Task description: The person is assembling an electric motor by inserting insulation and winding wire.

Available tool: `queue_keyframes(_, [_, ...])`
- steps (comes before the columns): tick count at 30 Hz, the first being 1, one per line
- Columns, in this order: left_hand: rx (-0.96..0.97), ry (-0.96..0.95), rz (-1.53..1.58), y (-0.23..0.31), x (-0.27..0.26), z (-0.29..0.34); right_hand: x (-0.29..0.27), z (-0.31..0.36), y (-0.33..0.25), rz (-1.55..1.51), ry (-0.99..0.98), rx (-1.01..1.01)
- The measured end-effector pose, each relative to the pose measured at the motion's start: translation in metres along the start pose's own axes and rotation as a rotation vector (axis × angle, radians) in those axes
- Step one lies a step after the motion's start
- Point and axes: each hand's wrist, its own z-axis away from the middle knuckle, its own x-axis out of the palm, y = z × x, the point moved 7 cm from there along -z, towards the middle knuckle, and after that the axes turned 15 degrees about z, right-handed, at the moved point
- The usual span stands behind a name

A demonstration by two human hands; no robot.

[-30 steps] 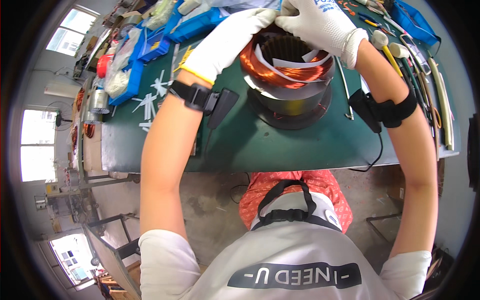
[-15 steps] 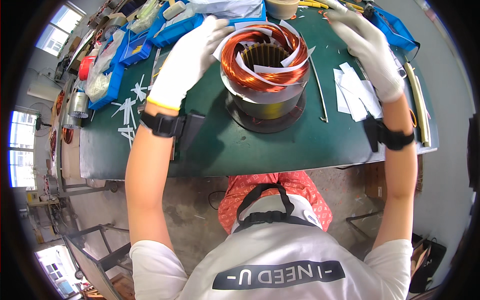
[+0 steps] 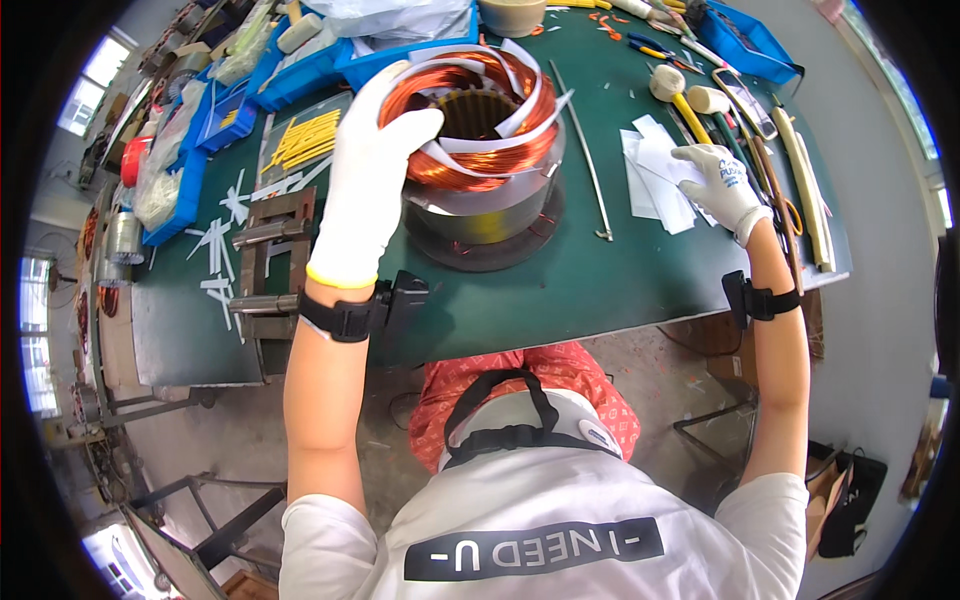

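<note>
Here, right of centre, white sheets (image 3: 650, 178) slant down rightward, left of the nearer right hand (image 3: 724, 188), its pinch unclear to me, while the left hand (image 3: 372, 155), spread, straddles a copper coil (image 3: 480, 180).

A ring of copper winding (image 3: 480, 179) crowns a grey metal cylinder (image 3: 478, 222), which stands upright on a dark round base (image 3: 485, 260) on the green counter (image 3: 470, 318). White strips (image 3: 513, 118) are tucked among the glossy coils, some ends sticking out. Inside the ring, a ribbed bore opens upward. White sheets (image 3: 648, 170) lie flat to its right, loosely overlapping and well apart from the cylinder.
</note>
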Motion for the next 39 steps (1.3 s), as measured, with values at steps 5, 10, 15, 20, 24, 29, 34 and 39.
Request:
queue_keyframes(5, [-0.078,-0.066,0.192,0.002,-0.017,0.002,0.030,-0.012,-0.001,-0.072,0.010,-0.003])
queue_keyframes(10, [0.116,0.188,0.133,0.012,-0.043,0.036,0.008,-0.008,-0.015,0.207,0.045,0.059])
queue_keyframes(15, [0.355,0.231,-0.308,0.063,-0.015,0.076,-0.124,0.028,-0.064,-0.582,0.388,0.235])
queue_keyframes(20, [-0.005,-0.319,-0.332,0.053,0.057,0.085,-0.159,0.030,-0.167,-0.908,-0.148,-0.274])
queue_keyframes(24, [-0.243,-0.182,-0.265,0.038,0.049,0.089,-0.156,0.013,-0.172,-1.180,-0.060,-0.250])
queue_keyframes(29, [-0.170,-0.135,-0.236,0.040,0.033,0.108,-0.151,0.012,-0.201,-0.949,-0.113,-0.301])
queue_keyframes(34, [0.304,-0.093,-0.481,0.059,0.009,0.112,-0.176,0.009,-0.228,-0.728,0.217,-0.447])
queue_keyframes(39, [0.129,0.332,-0.163,0.035,-0.061,0.107,-0.177,-0.002,-0.251,-0.050,0.701,-0.581])
